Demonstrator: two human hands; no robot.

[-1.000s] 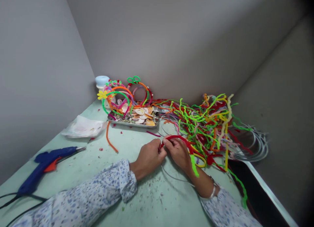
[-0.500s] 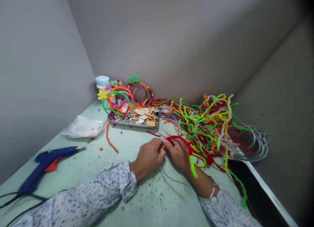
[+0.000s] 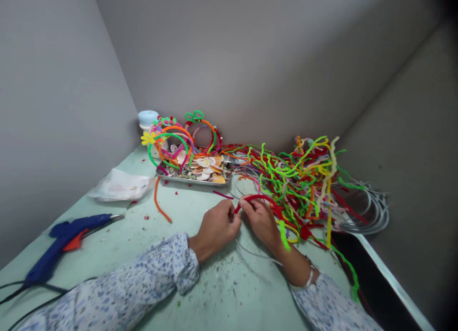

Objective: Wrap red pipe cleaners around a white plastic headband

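Observation:
Both my hands meet at the middle of the pale green table (image 3: 200,293). My left hand (image 3: 218,226) is closed, pinching the near end of a red pipe cleaner (image 3: 263,197). Close beside it, my right hand (image 3: 260,221) grips the same red pipe cleaner between thumb and fingers. From there the red length arcs over the back of my right hand, and a bright green end (image 3: 284,235) hangs down by the wrist. A thin grey wire (image 3: 255,255) curves out from below my hands toward the right wrist. The fingertips of my left hand are partly hidden.
A metal tray (image 3: 193,181) of shells stands at the back, with pipe-cleaner headbands (image 3: 171,135) on it. A tangled pipe-cleaner heap (image 3: 293,178) and a coil of wire (image 3: 375,212) lie right. At left are a blue glue gun (image 3: 53,254) and a plastic bag (image 3: 121,185).
The red pipe cleaner's arc has shifted slightly, and its green end has swung up and right. The grey wire has moved a little. Both hands stay almost in place.

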